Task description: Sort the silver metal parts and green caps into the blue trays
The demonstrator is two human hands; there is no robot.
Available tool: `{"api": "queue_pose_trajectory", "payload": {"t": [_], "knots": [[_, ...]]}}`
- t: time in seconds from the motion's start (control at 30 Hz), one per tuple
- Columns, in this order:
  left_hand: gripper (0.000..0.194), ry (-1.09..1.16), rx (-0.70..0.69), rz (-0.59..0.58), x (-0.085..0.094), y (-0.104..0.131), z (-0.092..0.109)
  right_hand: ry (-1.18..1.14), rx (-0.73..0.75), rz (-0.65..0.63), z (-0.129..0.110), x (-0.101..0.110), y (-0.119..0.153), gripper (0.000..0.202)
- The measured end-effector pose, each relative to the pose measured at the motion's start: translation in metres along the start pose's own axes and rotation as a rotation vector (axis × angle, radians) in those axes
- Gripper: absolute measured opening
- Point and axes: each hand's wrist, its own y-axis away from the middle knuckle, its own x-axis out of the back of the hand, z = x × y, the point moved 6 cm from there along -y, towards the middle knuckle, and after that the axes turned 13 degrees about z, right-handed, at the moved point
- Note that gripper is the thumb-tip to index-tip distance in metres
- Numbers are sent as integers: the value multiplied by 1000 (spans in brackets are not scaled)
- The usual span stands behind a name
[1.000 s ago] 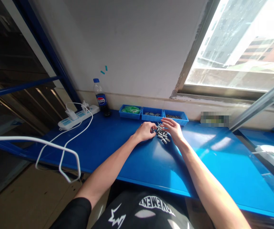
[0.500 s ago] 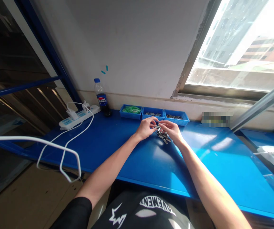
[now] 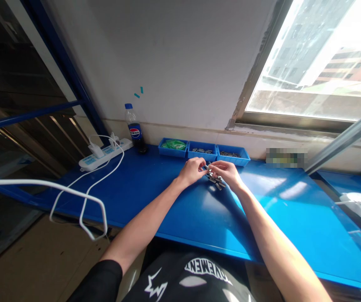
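My left hand (image 3: 193, 171) is closed in a pinch on a small metal piece (image 3: 207, 167), too small to name more exactly. Facing it, my right hand (image 3: 226, 171) pinches with thumb and fingertips at the same spot; what it holds is mostly hidden by the fingers. The fingertips of both hands nearly meet. Just under them, a small pile of grey metal pieces (image 3: 215, 182) lies on the blue table (image 3: 180, 218). Behind the hands stand a blue bin with metal pieces (image 3: 201, 156) and a blue bin with small dark parts (image 3: 233, 161).
A third blue bin (image 3: 172, 153) holds a green bag (image 3: 174, 144). Left of it stand a cola bottle (image 3: 135, 132) and a white power strip (image 3: 105, 156) with white cables (image 3: 97, 197). A metal strut (image 3: 344, 138) rises at the right, below the window (image 3: 318, 67).
My fingers have shifted slightly down and closer together above the pile. The left fingers have curled lower around the small metal piece.
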Motion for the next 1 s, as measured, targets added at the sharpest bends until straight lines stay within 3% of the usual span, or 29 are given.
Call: {"api": "queue_pose_trajectory", "payload": {"t": [0.1,0.2,0.4,0.63,0.77,1.0], "knots": [[21,-167,-38,-73,-5,4,-2,70,42,107,2,11,-8,46],[28,-192,-137,-170,-13,9,1,21,74,202,0,17,-15,45],[34,-282,-194,-217,-17,13,9,-212,109,82,-14,4,-18,62],[37,-263,-298,-216,-25,18,16,-151,78,185,1,25,-20,44],[38,-315,-300,-286,-29,21,17,-107,21,256,14,37,-22,39],[28,-416,-176,-248,-15,12,11,-111,-41,271,18,38,-19,36]]}}
